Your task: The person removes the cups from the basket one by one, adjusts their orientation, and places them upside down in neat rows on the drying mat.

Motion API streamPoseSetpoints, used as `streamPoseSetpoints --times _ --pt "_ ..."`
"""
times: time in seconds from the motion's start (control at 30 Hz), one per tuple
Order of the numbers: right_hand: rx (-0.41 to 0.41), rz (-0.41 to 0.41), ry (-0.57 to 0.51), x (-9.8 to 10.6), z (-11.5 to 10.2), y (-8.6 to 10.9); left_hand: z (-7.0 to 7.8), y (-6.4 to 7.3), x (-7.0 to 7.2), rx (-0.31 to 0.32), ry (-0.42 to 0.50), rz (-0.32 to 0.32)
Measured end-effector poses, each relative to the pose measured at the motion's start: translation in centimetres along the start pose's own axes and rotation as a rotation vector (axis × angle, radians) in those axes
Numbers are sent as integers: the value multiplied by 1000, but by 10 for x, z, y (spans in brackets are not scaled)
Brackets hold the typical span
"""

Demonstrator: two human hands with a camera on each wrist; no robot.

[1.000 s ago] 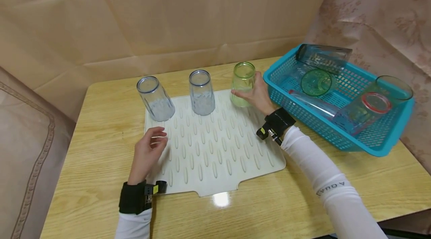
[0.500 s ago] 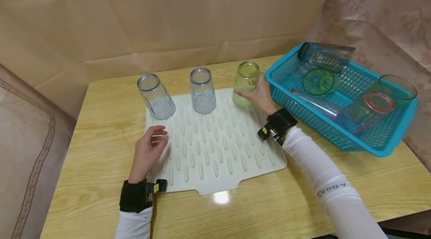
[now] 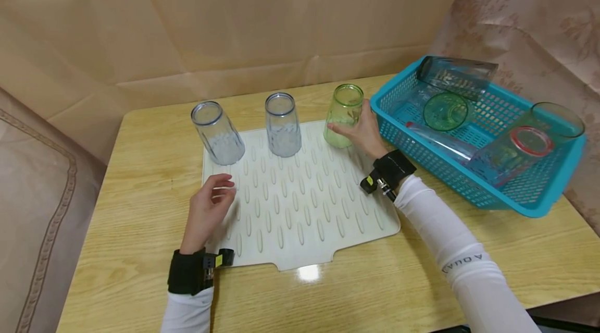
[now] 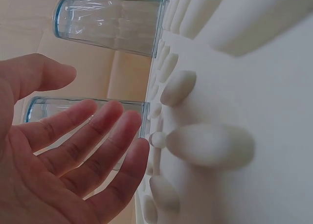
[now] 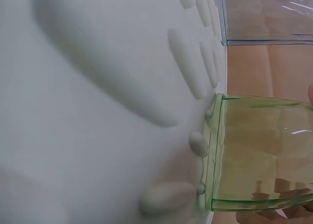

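A green-tinted glass (image 3: 347, 101) stands upside down on a white ridged drying mat (image 3: 300, 202), near its back right corner. My right hand (image 3: 367, 132) grips it, thumb on the near side and fingers round the right. In the right wrist view the glass's mouth (image 5: 213, 155) meets the mat, with only bits of fingers at the edge. Two bluish clear glasses, one at the left corner (image 3: 217, 135) and one in the middle (image 3: 283, 127), also stand inverted along the mat's back. My left hand (image 3: 208, 210) hovers over the mat's left side, fingers relaxed, holding nothing.
At the right is a blue perforated basket (image 3: 445, 174). Inside lie a dark grey glass (image 3: 457, 75), a green glass (image 3: 445, 112), a red-rimmed glass (image 3: 532, 141) and other clear ones. A beige cloth (image 3: 234, 20) hangs behind the wooden table (image 3: 145, 182).
The whole scene shifts slightly as the head camera moves. My right hand stays on the green glass and my left hand keeps its pose.
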State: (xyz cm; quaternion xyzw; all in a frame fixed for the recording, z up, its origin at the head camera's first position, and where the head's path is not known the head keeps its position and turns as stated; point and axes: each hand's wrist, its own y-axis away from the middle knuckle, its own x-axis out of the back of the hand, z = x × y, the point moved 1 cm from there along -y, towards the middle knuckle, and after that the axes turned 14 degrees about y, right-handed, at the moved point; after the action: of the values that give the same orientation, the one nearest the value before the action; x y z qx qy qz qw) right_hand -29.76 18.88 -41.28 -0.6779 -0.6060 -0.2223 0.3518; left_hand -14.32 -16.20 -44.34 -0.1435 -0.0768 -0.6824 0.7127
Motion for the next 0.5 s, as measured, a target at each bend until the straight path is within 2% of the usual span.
streamPoseSetpoints --times 0.27,0.5 --pt "-30 17 -19 4 -2 4 14 1 -2 91 47 -19" --pt "-44 -25 -30 6 -5 8 14 1 0 107 38 -25"
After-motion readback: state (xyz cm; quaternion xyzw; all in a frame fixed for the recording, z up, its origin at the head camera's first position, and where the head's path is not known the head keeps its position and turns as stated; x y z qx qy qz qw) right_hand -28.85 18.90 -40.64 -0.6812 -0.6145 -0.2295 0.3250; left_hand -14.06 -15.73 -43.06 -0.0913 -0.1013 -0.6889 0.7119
